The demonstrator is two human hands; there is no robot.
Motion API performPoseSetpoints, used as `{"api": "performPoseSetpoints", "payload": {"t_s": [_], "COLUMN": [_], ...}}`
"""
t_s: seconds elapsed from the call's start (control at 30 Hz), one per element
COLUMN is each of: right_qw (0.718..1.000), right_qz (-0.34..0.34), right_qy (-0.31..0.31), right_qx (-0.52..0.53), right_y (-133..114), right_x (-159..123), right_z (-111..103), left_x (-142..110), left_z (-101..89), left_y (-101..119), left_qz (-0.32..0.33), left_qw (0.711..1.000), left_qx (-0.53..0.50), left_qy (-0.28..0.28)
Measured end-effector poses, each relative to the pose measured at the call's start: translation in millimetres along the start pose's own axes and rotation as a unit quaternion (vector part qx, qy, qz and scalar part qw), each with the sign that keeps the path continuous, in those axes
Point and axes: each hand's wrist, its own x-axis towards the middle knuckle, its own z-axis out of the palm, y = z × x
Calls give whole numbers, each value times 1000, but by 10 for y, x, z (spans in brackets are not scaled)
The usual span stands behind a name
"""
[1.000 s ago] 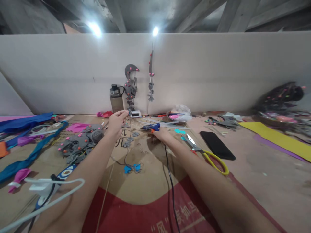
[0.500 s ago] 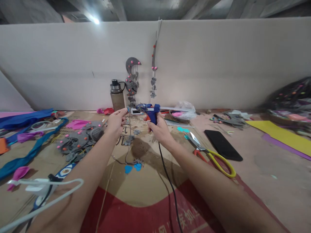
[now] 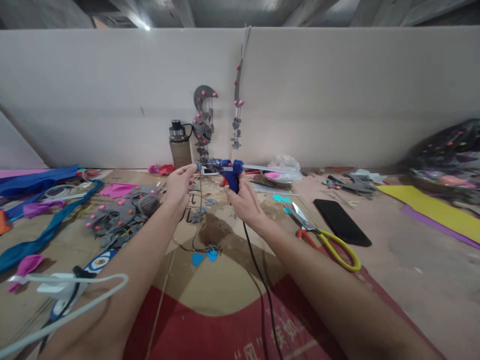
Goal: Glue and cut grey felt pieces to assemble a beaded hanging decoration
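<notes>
My right hand [image 3: 243, 200] is wrapped round the handle of a blue glue gun [image 3: 229, 172], held up off the table with its nozzle pointing left and a clear glue stick sticking out to the right. Its black cord [image 3: 258, 280] runs down toward me. My left hand [image 3: 180, 186] pinches the top of a thin dark string [image 3: 198, 215], right at the gun's nozzle. The string hangs down to small grey and blue felt pieces [image 3: 204, 256] lying on the cardboard [image 3: 210, 295].
Yellow-handled scissors [image 3: 322, 239] and a black phone [image 3: 342, 222] lie to the right. A grey felt pile with pink dots [image 3: 120, 216] is at left, a water bottle [image 3: 180, 148] and hanging felt ornaments [image 3: 202, 125] by the wall. White cable [image 3: 67, 310] lies near left.
My right hand picked the glue gun up from the table and brought its nozzle to the string pinched in my left hand. The left hand stayed nearly still.
</notes>
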Motion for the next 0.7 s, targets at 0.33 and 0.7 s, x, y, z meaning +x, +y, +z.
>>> {"api": "performPoseSetpoints", "payload": {"t_s": [0.33,0.7], "right_qw": [999,999], "right_qz": [-2,-20], "right_qy": [22,26], "right_qx": [29,34], "right_y": [-61,-72], "right_x": [-11,-43], "right_z": [-2,61], "left_x": [-35,-39], "left_z": [38,48], "left_y": [-20,0], "left_qz": [-5,3], "left_qw": [1000,1000], "left_qx": [21,17], "left_qy": [-14,3]}}
